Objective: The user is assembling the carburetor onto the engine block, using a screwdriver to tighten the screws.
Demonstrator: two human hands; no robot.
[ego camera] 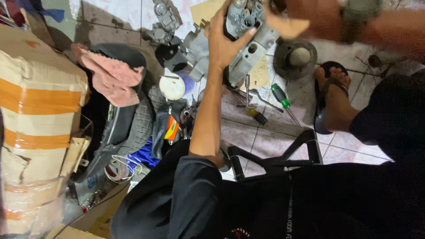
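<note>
A person's left hand [228, 40] presses flat, fingers spread, against a grey metal engine part [248, 37] held up near the top of the view. The right hand [305, 20], blurred, grips the same part from the other side; how tightly cannot be told. Below it, on the tiled floor [265, 132], lie a green-handled screwdriver [283, 101] and a round metal drum [295, 59]. Left of the arm stand a white lidded tub [173, 86], a pink rag [113, 77] and a taped cardboard box [40, 119].
</note>
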